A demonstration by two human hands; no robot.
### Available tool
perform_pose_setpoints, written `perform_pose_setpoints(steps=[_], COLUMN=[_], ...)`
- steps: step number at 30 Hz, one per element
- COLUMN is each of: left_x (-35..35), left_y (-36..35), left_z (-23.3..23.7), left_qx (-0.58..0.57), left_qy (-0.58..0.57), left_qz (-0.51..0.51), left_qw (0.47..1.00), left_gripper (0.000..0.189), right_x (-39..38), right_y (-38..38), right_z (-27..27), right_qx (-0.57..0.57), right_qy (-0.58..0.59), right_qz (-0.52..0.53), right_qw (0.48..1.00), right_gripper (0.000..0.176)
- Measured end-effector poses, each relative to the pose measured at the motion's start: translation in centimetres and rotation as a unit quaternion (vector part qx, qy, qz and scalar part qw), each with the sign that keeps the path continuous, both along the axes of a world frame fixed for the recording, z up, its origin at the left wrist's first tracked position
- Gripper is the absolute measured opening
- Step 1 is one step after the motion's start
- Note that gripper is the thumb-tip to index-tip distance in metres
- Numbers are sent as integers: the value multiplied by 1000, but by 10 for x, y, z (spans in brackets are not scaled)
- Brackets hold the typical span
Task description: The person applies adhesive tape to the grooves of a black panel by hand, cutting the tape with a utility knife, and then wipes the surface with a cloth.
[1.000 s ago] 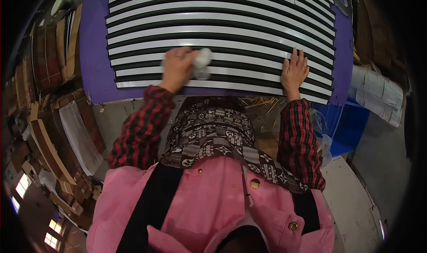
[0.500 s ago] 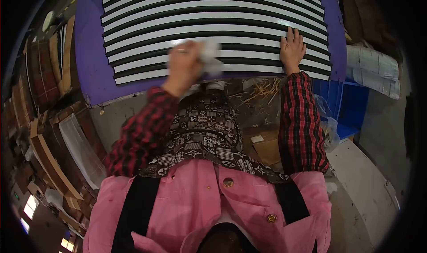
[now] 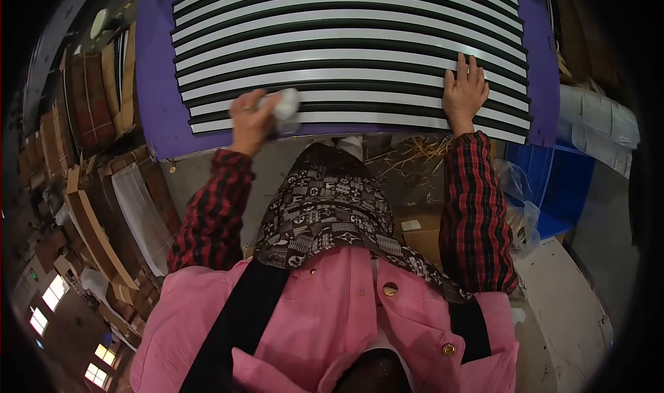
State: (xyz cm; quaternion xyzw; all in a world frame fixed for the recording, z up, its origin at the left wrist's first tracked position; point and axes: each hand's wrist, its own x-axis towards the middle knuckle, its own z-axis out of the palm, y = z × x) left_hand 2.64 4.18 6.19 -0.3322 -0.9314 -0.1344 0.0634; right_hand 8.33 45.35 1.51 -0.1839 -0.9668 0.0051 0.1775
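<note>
Long white strips with dark edges (image 3: 346, 47) lie side by side across a purple table (image 3: 155, 82). Closed around a white cloth (image 3: 288, 107), my left hand (image 3: 252, 119) is over the nearest strips, left of the middle. The cloth is slightly blurred and sticks out on the hand's right side. My right hand (image 3: 465, 93) lies flat on the strips near their right end, fingers spread and pointing away from me, with nothing in it.
A blue bin (image 3: 564, 192) and wrapped white bundles (image 3: 602, 123) are at the right of the table. Cardboard pieces (image 3: 97, 234) are stacked at the left. Straw-like strands (image 3: 415, 154) and a cardboard box (image 3: 420, 237) lie on the floor below the table edge.
My left hand has moved left and slightly nearer to me along the strips with the cloth. The whole view has shifted a little; my right hand still rests near the strips' right end.
</note>
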Motion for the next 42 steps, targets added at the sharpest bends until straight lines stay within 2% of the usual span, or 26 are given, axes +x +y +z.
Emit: perform_pose_setpoints(steps=[1,5,8,9,10,11,13,14,16,20,22,24,26,28,29,31,33,34,35,36,37,38,39,40,41,42], left_x=[-8,-28,-42,-51,-64,-73,-104,-134,-184,-277,-330,-397,-401,-409,-408,-384,-371,-368,-363,-354,-354,-359,-360,-363,-369,-382], left_y=[-37,-139,-169,-183,-207,-238,-215,-192,-137,13,58,79,115,151,171,217,243,252,261,266,267,264,261,259,258,264], left_z=[3,3,10,5,-9,-21,4,10,18,56,59,46,65,49,31,9,-12,-20,-25,-15,-16,-15,-2,17,39,46], left_qx=[-58,-130,-112,-90,-106,-159,-14,-7,47,20,-14,-63,-80,-18,25,46,77,67,54,60,52,40,43,11,-15,-115], left_qy=[28,53,-94,-120,-131,-116,-137,-122,12,78,139,193,246,199,149,119,74,40,5,22,7,-4,-64,-176,-281,-329], left_qz=[32,159,225,229,298,316,385,372,292,129,45,35,102,26,-53,-100,-100,-59,-20,-22,-54,-82,-103,-106,-102,-101], left_qw=[997,977,963,962,939,928,913,920,955,988,989,979,961,979,987,987,989,995,998,998,997,996,992,979,954,932], left_gripper=[53,43,40,40,38,37,40,40,43,42,43,45,47,45,42,40,38,37,36,38,39,40,45,48,52,58], right_x=[0,0,0,1,1,1,2,2,3,2,3,3,2,1,2,1,3,9,18,31,42,50,52,53,54,53], right_y=[0,-4,-7,-8,-10,-12,-13,-14,-15,-16,-14,-15,-17,-18,-17,-22,-32,-41,-52,-66,-80,-96,-111,-124,-131,-124], right_z=[0,6,11,15,19,21,24,27,28,30,26,32,37,38,36,42,47,43,42,29,18,20,21,18,5,14], right_qx=[-5,-10,-15,-24,-27,-33,-36,-47,-47,-73,-63,-74,-86,-100,-84,-74,-66,-61,-85,-172,-258,-317,-379,-447,-385,-477], right_qy=[1,-23,-10,-5,-14,-1,12,11,10,-6,-26,-28,-39,-48,-53,-70,-50,-15,17,90,165,156,149,225,234,265], right_qz=[1,-4,2,2,-1,-3,-4,-8,-13,-23,-34,-33,-39,-48,-47,-95,-174,-227,-284,-350,-403,-443,-473,-467,-476,-420], right_qw=[1000,1000,1000,1000,1000,999,999,999,999,997,997,996,995,993,994,990,981,972,955,916,863,824,782,729,755,725], right_gripper=[45,45,44,44,44,45,44,44,44,45,45,44,43,44,46,46,50,52,57,58,59,60,61,62,60,50])
